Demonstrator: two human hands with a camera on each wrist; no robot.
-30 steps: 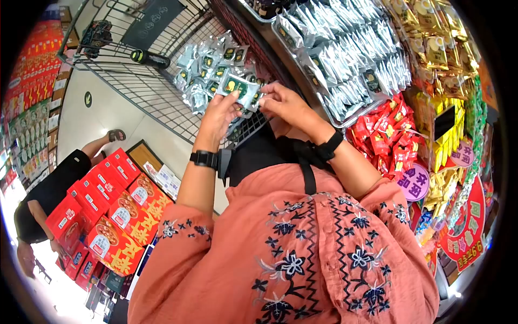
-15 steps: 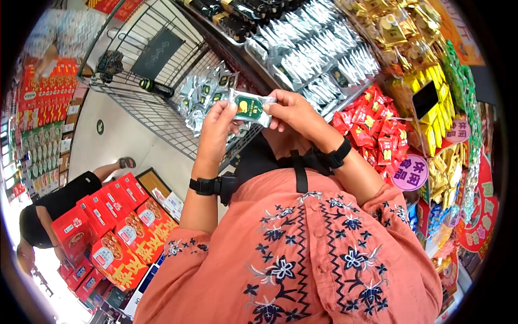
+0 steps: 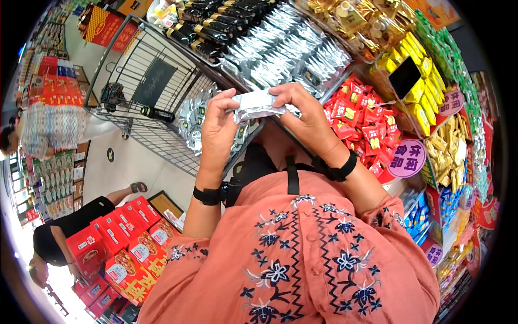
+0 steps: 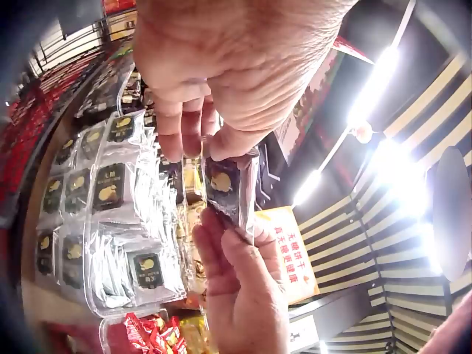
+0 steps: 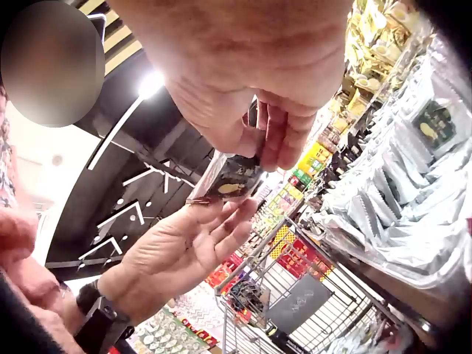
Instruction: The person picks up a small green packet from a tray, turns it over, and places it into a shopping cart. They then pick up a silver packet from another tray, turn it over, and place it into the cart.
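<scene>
A small silver snack packet (image 3: pixel 260 103) is held up between both hands in front of the chest. Its left end is pinched by my left hand (image 3: pixel 216 127), while my right hand (image 3: pixel 308 116) pinches the other end. A plain silver side shows in the head view. In the left wrist view the packet (image 4: pixel 225 183) shows a dark label with a yellow picture, and the right wrist view shows that label too. Behind the hands, similar silver packets (image 3: pixel 193 116) lie heaped in a wire shopping cart (image 3: pixel 145 135).
Trays of upright silver packets (image 3: pixel 286 46) stand just beyond the cart. To the right are red packets (image 3: pixel 361 116), yellow packets (image 3: pixel 426 102) and a purple sign (image 3: pixel 406 158). A dark bottle (image 3: pixel 157 114) lies in the cart. Red boxes (image 3: pixel 121 227) and a bending person (image 3: pixel 54 237) are at left.
The right hand has come onto the packet's other end. Raised closer, the packet has turned from its green label to a silver side in the head view. The view has shifted rightward.
</scene>
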